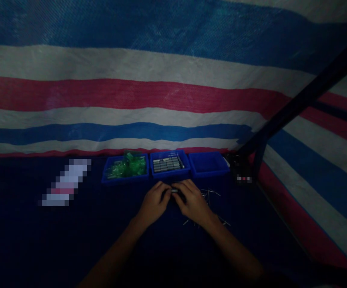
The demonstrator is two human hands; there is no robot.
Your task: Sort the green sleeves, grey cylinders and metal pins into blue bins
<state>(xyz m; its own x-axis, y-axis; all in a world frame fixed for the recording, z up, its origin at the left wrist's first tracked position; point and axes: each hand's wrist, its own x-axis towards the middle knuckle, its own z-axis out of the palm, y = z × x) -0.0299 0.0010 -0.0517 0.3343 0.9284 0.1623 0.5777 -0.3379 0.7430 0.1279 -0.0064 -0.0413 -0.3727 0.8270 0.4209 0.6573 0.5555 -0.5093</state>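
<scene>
My left hand (156, 201) and my right hand (192, 200) meet over the dark blue table, thumbs and fingertips pinched around one small silvery cylinder (174, 191). It lies sideways between them, and its exact kind is too small and dark to tell. Just beyond my hands, a blue bin (170, 174) holds rows of similar grey metal cylinders (167, 164). Thin metal pins (207, 195) lie scattered on the table beside and beneath my right hand.
Left of the cylinder bin stands a blue bin (125, 181) of green clear plastic pieces (129, 165). Another blue bin (209, 173) stands at the right. A blurred sheet (68, 180) lies left; a dark object (243, 170) sits far right. Striped sheeting (125, 94) hangs behind, with a slanting bar (305, 96).
</scene>
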